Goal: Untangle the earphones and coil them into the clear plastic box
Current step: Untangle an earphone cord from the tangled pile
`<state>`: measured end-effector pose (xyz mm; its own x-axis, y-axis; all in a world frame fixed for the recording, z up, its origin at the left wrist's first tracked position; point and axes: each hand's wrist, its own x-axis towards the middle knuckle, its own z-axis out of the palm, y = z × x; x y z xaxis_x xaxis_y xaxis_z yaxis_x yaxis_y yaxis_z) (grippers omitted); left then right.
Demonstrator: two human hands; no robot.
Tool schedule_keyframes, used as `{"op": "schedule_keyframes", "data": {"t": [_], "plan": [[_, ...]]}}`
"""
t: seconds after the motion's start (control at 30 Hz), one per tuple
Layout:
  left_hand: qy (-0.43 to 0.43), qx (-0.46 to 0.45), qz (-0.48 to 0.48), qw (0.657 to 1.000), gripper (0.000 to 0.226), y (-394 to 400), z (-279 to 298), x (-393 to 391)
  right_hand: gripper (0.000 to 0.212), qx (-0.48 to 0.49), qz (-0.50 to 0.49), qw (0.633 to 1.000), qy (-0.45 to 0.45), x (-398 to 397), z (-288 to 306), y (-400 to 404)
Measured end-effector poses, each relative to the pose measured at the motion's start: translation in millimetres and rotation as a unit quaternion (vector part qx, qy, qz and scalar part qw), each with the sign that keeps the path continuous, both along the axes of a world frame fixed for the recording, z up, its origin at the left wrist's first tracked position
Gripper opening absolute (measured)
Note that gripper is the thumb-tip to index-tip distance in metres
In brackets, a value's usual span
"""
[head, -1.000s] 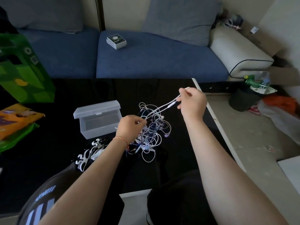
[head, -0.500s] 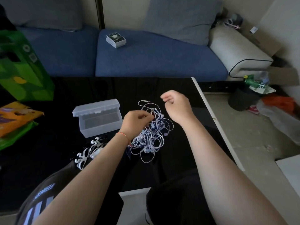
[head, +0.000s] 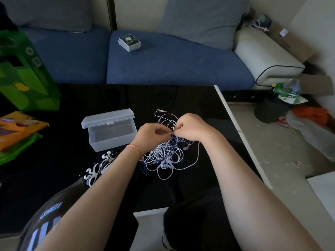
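A tangle of white and pale purple earphones [head: 167,156] lies on the black table [head: 203,105], with loops spreading toward me and a plug end at the far side. My left hand [head: 152,136] and my right hand [head: 192,126] meet over the top of the tangle, and the fingertips of both pinch cable strands there. The clear plastic box [head: 110,130] stands open to the left of the tangle, its lid tipped back, and nothing shows inside it.
White cable winders [head: 98,167] lie near my left forearm. Green and orange packages [head: 21,73] sit at the table's left. The table's white right edge [head: 239,133] borders the floor. A blue sofa with a small box [head: 129,41] lies beyond.
My right hand let go of the cable it had pulled up and out to the right, then came down to the tangle. Both hands now pinch strands at its top.
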<state>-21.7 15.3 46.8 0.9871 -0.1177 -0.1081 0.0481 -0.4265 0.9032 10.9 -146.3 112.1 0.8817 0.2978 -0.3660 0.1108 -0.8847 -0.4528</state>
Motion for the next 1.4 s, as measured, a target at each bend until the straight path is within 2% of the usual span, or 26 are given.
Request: {"op": "schedule_keyframes", "data": {"t": [0.07, 0.17, 0.27, 0.33, 0.37, 0.43, 0.53, 0.6, 0.63, 0.7, 0.73, 0.8, 0.83, 0.9, 0.97, 1.07, 1.13, 1.23, 1.3, 1.4], "plan": [[0.021, 0.04, -0.037, 0.998, 0.028, 3, -7, 0, 0.022, 0.002, -0.01, 1.0, -0.022, 2, -3, -4], [0.03, 0.034, -0.032, 0.998, 0.043, 3, -17, -3, 0.015, 0.096, -0.073, 0.984, -0.132, 2, -4, -5], [0.042, -0.031, 0.016, 0.999, 0.039, -2, -19, -5, 0.013, 0.25, -0.175, 0.918, -0.253, -2, 1, -4], [0.051, -0.029, 0.033, 0.998, 0.037, -3, -20, -6, 0.013, 0.329, -0.198, 0.88, -0.28, -6, 7, -2], [0.057, -0.023, 0.035, 0.997, 0.035, -2, -21, -6, 0.013, 0.346, -0.195, 0.875, -0.278, -9, 9, -1], [0.05, -0.017, 0.024, 0.998, 0.027, -3, -21, -9, 0.014, 0.35, -0.181, 0.882, -0.26, -12, 9, 0], [-0.064, 0.01, 0.016, 0.998, 0.011, -6, -15, -11, 0.015, 0.323, -0.199, 0.894, -0.237, -15, 7, 2], [-0.113, -0.005, 0.039, 0.993, 0.013, -9, -7, -11, 0.016, 0.251, -0.225, 0.915, -0.22, -12, 3, -4], [-0.123, -0.025, 0.053, 0.991, 0.012, -11, -1, -11, 0.017, 0.179, -0.23, 0.934, -0.209, -10, 1, -8], [-0.111, -0.115, 0.07, 0.985, 0.009, -14, 15, -13, 0.02, 0.042, -0.216, 0.961, -0.169, -6, -4, -17], [-0.091, -0.188, 0.066, 0.976, 0.01, -16, 25, -15, 0.022, 0.015, -0.208, 0.967, -0.145, -5, -6, -19], [-0.056, -0.315, 0.045, 0.946, 0.017, -20, 37, -15, 0.024, 0.024, -0.199, 0.974, -0.11, -3, -6, -19], [-0.046, -0.322, 0.039, 0.945, 0.019, -21, 38, -14, 0.024, 0.032, -0.194, 0.974, -0.108, -4, -4, -18], [-0.011, -0.238, 0.042, 0.97, 0.02, -21, 30, -10, 0.024, 0.027, -0.182, 0.973, -0.136, -2, -2, -18], [0.044, -0.147, 0.037, 0.987, 0.021, -21, 18, -8, 0.033, 0.049, -0.159, 0.971, -0.173, -2, 1, -17], [0.062, -0.072, 0.007, 0.995, 0.021, -24, 8, -10, 0.046, 0.166, -0.086, 0.969, -0.162, -5, 2, -8], [0.037, -0.065, 0.003, 0.997, 0.02, -25, 8, -9, 0.046, 0.214, -0.054, 0.97, -0.096, -9, -1, 3], [0.019, -0.059, 0.005, 0.998, 0.019, -24, 8, -8, 0.036, 0.213, -0.05, 0.975, -0.031, -8, -12, 14], [0.022, -0.061, -0.009, 0.998, 0.012, -22, 7, -10, 0.024, 0.194, -0.06, 0.979, -0.006, -6, -15, 15], [0.029, -0.075, -0.047, 0.996, 0.014, -21, 4, -12, 0.036, 0.113, -0.046, 0.992, 0.016, -6, -15, 9]]}}
